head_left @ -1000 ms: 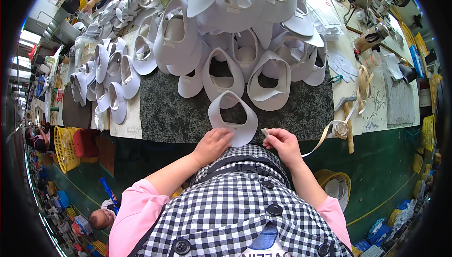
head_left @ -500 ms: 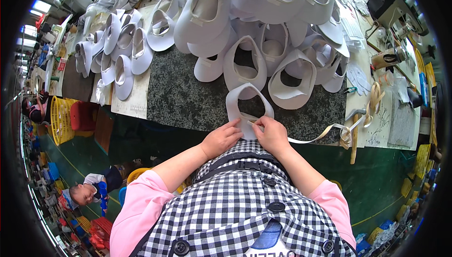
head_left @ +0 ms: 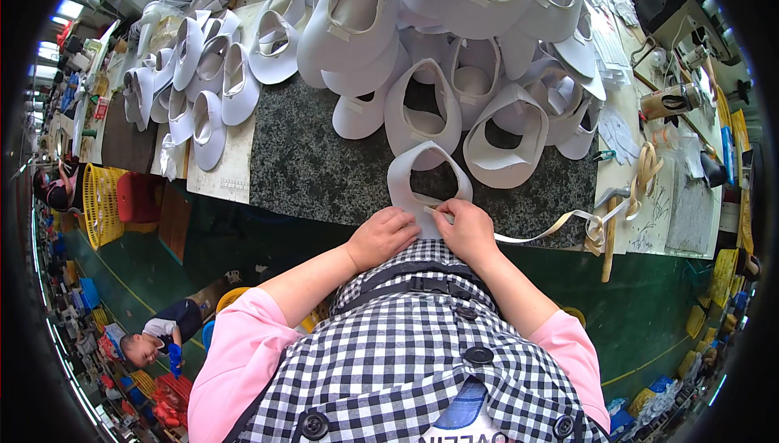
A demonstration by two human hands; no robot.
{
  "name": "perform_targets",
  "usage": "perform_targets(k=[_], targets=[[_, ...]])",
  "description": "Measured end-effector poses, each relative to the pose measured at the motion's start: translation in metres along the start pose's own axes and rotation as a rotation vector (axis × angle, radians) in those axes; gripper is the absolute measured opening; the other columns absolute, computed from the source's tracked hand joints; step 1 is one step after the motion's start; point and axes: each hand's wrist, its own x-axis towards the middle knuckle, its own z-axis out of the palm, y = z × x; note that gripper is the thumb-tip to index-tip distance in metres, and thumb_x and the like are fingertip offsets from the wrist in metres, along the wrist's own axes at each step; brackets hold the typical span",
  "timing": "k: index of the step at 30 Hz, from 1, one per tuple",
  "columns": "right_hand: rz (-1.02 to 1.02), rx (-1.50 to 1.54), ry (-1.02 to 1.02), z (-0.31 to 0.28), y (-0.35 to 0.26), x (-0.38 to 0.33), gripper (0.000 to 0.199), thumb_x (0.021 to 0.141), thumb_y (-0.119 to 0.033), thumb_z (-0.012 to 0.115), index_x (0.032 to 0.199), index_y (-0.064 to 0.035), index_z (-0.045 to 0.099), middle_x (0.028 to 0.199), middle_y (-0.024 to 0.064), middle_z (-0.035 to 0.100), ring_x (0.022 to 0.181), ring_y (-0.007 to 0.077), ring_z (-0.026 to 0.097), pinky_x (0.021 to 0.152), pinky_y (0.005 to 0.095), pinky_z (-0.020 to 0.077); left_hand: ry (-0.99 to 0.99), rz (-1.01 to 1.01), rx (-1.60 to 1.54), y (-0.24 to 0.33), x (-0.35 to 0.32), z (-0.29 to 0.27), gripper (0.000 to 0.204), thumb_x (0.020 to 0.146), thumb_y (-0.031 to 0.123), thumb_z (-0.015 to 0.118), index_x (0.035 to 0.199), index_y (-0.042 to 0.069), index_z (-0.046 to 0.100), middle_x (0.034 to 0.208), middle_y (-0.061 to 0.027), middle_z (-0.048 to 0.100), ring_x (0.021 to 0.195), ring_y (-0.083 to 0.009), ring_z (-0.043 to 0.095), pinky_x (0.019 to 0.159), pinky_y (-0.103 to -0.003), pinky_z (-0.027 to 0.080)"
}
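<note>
Dozens of white visor pieces (head_left: 454, 29) crowd the far half of a dark speckled worktable (head_left: 308, 167), their heap cut off at the picture's top edge. One white visor (head_left: 422, 179) lies at the table's near edge, its near end hidden under both hands. The left hand (head_left: 381, 236) clasps that end; the right hand (head_left: 466, 228) pinches a beige tape (head_left: 552, 228) trailing right. Since a moment ago, both hands have stayed on the visor.
</note>
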Motion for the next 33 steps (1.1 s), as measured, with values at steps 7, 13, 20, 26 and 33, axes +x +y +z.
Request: perform_targets(k=[7, 13, 20, 26, 33], targets=[[0.04, -0.043, -0.007, -0.001, -0.005, 0.003, 0.02, 0.084, -0.025, 0.065, 0.088, -0.0062, 0.069, 0.09, 0.0135, 0.069, 0.083, 0.0328, 0.067, 0.073, 0.0425, 0.0527, -0.068, 0.037, 0.08, 0.0, 0.003, -0.001, 0.031, 0.08, 0.02, 0.067, 0.109, 0.009, 0.063, 0.13, -0.0064, 0.053, 0.101, -0.0228, 0.055, 0.091, -0.037, 0.046], [0.059, -0.107, -0.066, -0.013, -0.005, 0.003, 0.026, 0.083, -0.032, 0.068, 0.088, -0.0064, 0.071, 0.09, 0.0137, 0.07, 0.083, 0.0321, 0.067, 0.073, 0.0418, 0.0529, -0.107, -0.017, 0.081, -0.001, 0.003, 0.0, 0.035, 0.08, 0.018, 0.069, 0.113, 0.01, 0.062, 0.134, -0.0058, 0.054, 0.101, -0.0223, 0.055, 0.092, -0.038, 0.046], [0.03, -0.164, 0.004, -0.029, 0.011, -0.009, 0.028, 0.083, -0.033, 0.069, 0.088, -0.0063, 0.071, 0.088, 0.0136, 0.069, 0.082, 0.0315, 0.067, 0.072, 0.0419, 0.0529, -0.12, -0.059, 0.12, 0.006, 0.018, -0.005, 0.042, 0.082, 0.016, 0.066, 0.122, 0.011, 0.057, 0.125, -0.0058, 0.055, 0.099, -0.0213, 0.056, 0.09, -0.037, 0.046], [-0.037, -0.13, 0.073, -0.013, 0.013, -0.009, 0.022, 0.083, -0.027, 0.067, 0.092, -0.0071, 0.069, 0.089, 0.0135, 0.069, 0.08, 0.0322, 0.067, 0.07, 0.0428, 0.0534, -0.08, -0.161, 0.005, 0.006, 0.043, -0.005, 0.043, 0.081, 0.017, 0.066, 0.122, 0.009, 0.055, 0.112, -0.0079, 0.055, 0.098, -0.0268, 0.058, 0.083, -0.039, 0.049], [-0.088, -0.041, 0.073, -0.014, 0.01, -0.012, 0.018, 0.082, -0.023, 0.067, 0.091, -0.007, 0.067, 0.089, 0.0125, 0.068, 0.08, 0.0329, 0.067, 0.071, 0.0429, 0.0536, -0.132, -0.453, -0.135, 0.022, 0.058, -0.01, 0.033, 0.082, 0.013, 0.064, 0.114, 0.006, 0.061, 0.1, -0.0124, 0.058, 0.088, -0.0324, 0.062, 0.074, -0.042, 0.053]])
